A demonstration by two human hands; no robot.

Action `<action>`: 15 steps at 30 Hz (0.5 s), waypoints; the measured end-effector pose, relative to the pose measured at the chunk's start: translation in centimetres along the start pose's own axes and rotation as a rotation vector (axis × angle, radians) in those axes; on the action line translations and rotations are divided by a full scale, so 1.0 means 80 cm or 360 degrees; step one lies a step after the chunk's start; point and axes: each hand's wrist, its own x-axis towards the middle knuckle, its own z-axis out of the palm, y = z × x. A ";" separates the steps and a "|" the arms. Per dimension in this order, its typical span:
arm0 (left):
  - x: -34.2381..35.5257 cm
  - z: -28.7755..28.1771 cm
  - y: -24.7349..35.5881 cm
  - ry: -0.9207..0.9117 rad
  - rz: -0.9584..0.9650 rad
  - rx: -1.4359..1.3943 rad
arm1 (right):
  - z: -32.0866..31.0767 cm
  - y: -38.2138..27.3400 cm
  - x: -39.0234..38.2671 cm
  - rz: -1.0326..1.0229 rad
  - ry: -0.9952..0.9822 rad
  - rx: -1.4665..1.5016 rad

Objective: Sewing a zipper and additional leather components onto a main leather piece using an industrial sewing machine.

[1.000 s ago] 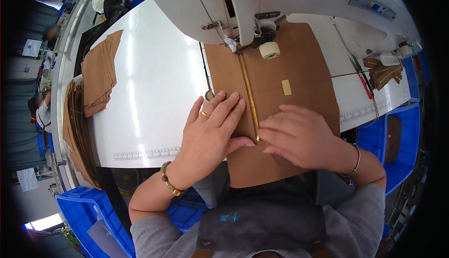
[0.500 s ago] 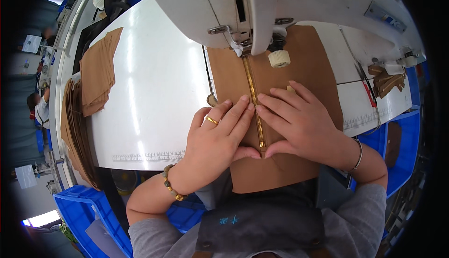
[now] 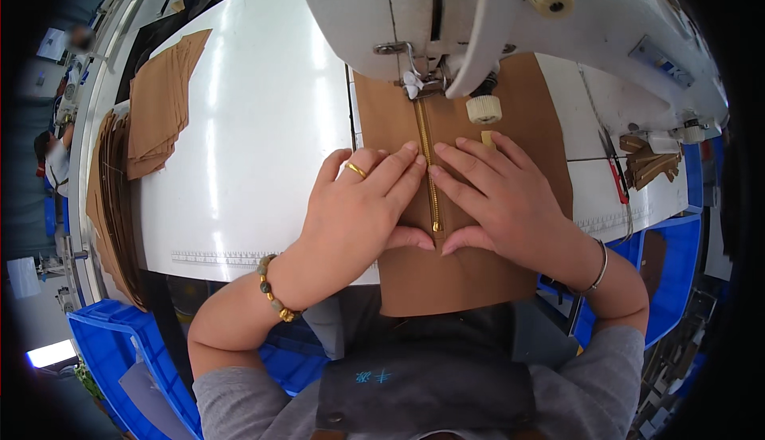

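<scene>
A brown panel point(image 3: 458, 284), leather-like, lies on the white machine table and overhangs its front edge. Down its middle runs a gold-toothed zipper point(image 3: 425, 133), its slider at the near end. The zipper's far end passes under the presser foot point(image 3: 422, 88) of a white sewing machine point(image 3: 351, 13). Flat on the panel left of the teeth rests my left hand point(image 3: 355, 201), fingers extended. My right hand point(image 3: 510, 201) lies on the right side, fingers spread. Both thumbs point inward just below the slider. The needle tip cannot be made out.
Brown cut pieces point(image 3: 163, 105) lie stacked at the left, with another pile point(image 3: 111, 201) hanging over the table's edge. Red-handled snips point(image 3: 617, 177) and small brown strips point(image 3: 649, 165) are at the right. Blue bins point(image 3: 119, 328) stand below. Another person sits far left.
The panel and zipper have slid a little away from me under the presser foot, and both hands have moved along with them. The whole view has shifted slightly.
</scene>
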 end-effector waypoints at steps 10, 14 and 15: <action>0.032 0.003 -0.031 0.0085 -0.0015 -0.0004 | 0.014 0.030 0.026 0.0003 0.0058 -0.0011; 0.044 0.004 -0.043 0.0114 -0.0020 -0.0022 | 0.020 0.039 0.034 0.0043 0.0073 -0.0001; 0.045 0.004 -0.045 0.0114 -0.0021 -0.0031 | 0.021 0.040 0.035 0.0063 0.0079 -0.0018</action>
